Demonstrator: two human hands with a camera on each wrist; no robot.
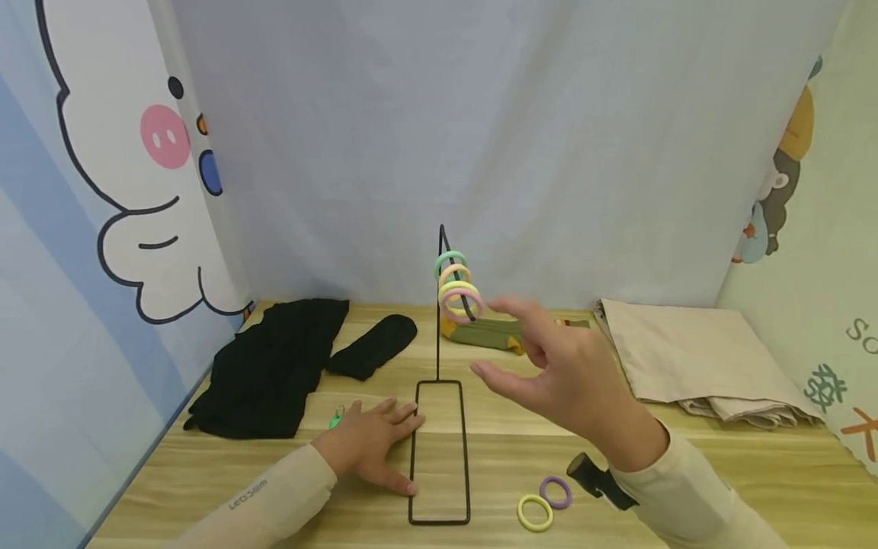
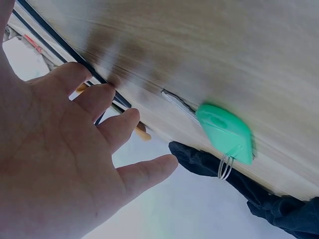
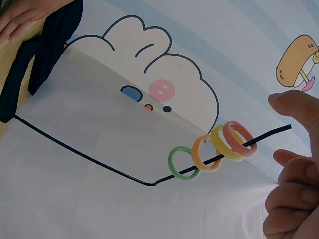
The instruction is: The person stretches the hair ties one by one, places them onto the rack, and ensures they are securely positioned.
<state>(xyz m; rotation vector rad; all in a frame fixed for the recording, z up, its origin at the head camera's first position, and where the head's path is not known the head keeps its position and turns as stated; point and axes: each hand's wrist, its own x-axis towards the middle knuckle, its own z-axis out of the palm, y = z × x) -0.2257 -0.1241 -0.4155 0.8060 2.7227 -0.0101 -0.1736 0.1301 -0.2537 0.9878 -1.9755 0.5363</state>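
A black wire stand (image 1: 438, 347) rises from a rectangular wire base (image 1: 467, 457) on the table. On its upper arm hang a green ring (image 3: 170, 162), an orange ring (image 3: 195, 152), a yellow ring (image 3: 216, 139) and a pink ring (image 3: 227, 133), the pink one nearest the tip. My left hand (image 1: 370, 446) lies at the base's left side, fingers spread, with fingertips and thumb touching the wire. Just right of the arm's tip is my right hand (image 1: 569, 366), thumb and index finger apart with nothing between them; its other fingers are curled.
A purple ring (image 1: 559, 507) and a loose yellow ring (image 1: 520, 514) lie right of the base. Beside my left hand is a green plastic piece (image 2: 224, 132) with metal rings. Black cloth (image 1: 274, 366), a black sock (image 1: 377, 347), green socks (image 1: 487, 333) and folded beige fabric (image 1: 693, 351) lie farther back.
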